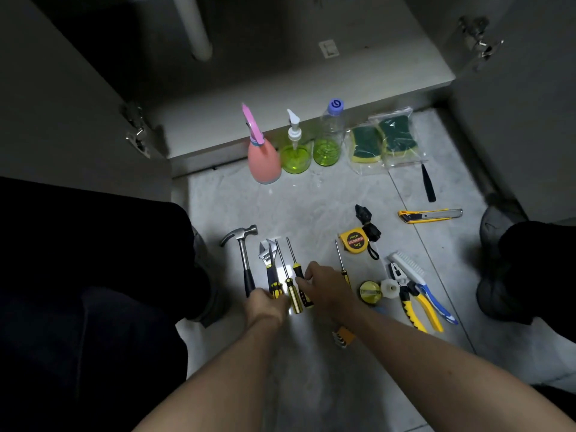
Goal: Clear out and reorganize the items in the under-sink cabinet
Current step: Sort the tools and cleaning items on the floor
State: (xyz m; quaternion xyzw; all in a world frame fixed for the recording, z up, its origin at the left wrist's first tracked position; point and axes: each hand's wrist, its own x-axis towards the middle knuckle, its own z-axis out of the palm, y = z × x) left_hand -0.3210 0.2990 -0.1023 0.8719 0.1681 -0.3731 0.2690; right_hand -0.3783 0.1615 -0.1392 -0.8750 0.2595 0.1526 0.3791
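Left hand (267,302): fingers curled on the handles of the hammer (244,260) and adjustable wrench (267,266).
Right hand (324,286): fingers pinching a black-and-yellow screwdriver (300,275).
Tools: in a row on the floor (311,201).
Cabinet (280,73): open, beyond the pink spray bottle (263,160).

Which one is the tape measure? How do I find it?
Start at the open cabinet and come down the floor past the sponges. The tape measure lies right of the screwdrivers: a small yellow box marked 2m, with a black strap.
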